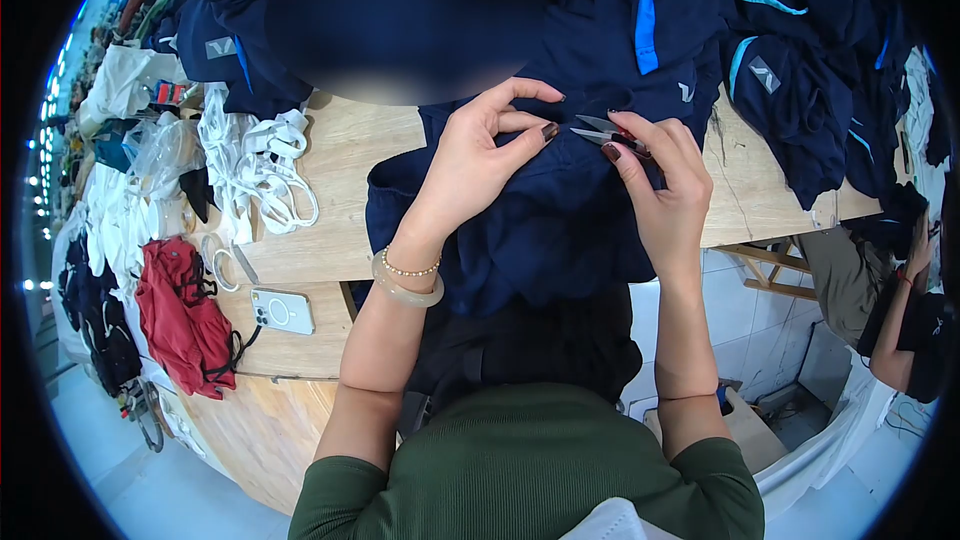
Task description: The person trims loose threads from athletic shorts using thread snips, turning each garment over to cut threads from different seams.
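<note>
Thread snips [606,130] with red on the handles sit in my right hand [668,165], blades parted and pointing left. Their tips are over a navy garment [540,240], which hangs from the table's front edge toward my lap. Just left of the blades is my left hand [485,150], its index finger stretched out. The left thumb is pressed toward the curled middle finger above the cloth. Whatever is pinched there is too small or hidden to name. A small light logo [686,92] shows on the navy cloth.
More navy garments [790,90] with blue strips are heaped across the back and right. White straps [262,170], a tape roll [222,265], a phone [283,311] and a red garment [182,315] lie left. Another person's arm [900,310] shows at far right.
</note>
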{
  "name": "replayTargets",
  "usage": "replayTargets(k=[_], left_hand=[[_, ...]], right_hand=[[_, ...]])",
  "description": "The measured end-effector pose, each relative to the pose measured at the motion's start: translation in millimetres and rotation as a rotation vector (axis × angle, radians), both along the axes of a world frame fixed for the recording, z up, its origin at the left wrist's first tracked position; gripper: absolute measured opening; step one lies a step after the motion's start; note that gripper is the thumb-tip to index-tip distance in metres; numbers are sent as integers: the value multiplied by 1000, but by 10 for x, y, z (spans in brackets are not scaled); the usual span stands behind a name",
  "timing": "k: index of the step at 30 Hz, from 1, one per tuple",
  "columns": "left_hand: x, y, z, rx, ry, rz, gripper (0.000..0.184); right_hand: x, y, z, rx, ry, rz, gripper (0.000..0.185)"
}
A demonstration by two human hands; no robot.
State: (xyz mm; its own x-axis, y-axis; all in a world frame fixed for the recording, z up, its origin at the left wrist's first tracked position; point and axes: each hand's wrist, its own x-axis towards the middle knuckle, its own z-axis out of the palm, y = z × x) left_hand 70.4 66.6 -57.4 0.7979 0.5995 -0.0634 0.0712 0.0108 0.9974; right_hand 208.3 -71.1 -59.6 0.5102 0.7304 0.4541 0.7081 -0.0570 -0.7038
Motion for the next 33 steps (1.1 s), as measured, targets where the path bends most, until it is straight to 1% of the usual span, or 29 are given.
replayTargets(k=[6, 8, 11, 16, 18, 19, 21, 22, 23, 25, 26, 28, 29, 31, 33], left_hand=[[-10, 2, 32, 1, 6, 2, 26], [-17, 13, 29, 30, 62, -7, 25], [-19, 2, 25, -7, 6, 3, 25], [-20, 3, 20, 11, 23, -14, 25], [-15, 6, 12, 11, 19, -12, 26], [-12, 11, 1, 13, 38, -13, 25], [-12, 17, -23, 15, 55, -15, 25], [-14, 22, -36, 34, 57, -11, 25], [-16, 27, -42, 54, 59, -6, 25], [-17, 42, -41, 60, 59, -10, 25], [-15, 52, -41, 66, 58, -15, 24], [6, 88, -91, 58, 60, -22, 24], [21, 107, -131, 50, 64, -33, 23], [73, 171, -227, 94, 95, -49, 22], [99, 180, -278, 140, 126, -62, 21]], right_hand=[[-17, 27, -18, 18, 11, 6, 25], [-18, 36, -22, 25, 14, 11, 25], [-26, 46, -14, 24, 25, 11, 25], [-59, 69, -3, 26, 23, 25, 24], [-92, 76, -12, 69, 576, 54, 22], [-83, 81, 21, 70, 574, 53, 22], [-59, 97, 114, 202, 952, 110, 22], [-2, 69, 124, 215, 981, 88, 23], [20, 104, 197, 284, 1026, 13, 23], [310, 24, 219, 536, 1243, 200, 22], [425, -16, 229, 535, 1243, 201, 22], [571, -48, 261, 640, 1153, 384, 21], [542, -17, 226, 641, 1151, 383, 21], [383, 90, 71, 152, 721, 115, 19], [358, 206, -267, -71, 605, 185, 17]])
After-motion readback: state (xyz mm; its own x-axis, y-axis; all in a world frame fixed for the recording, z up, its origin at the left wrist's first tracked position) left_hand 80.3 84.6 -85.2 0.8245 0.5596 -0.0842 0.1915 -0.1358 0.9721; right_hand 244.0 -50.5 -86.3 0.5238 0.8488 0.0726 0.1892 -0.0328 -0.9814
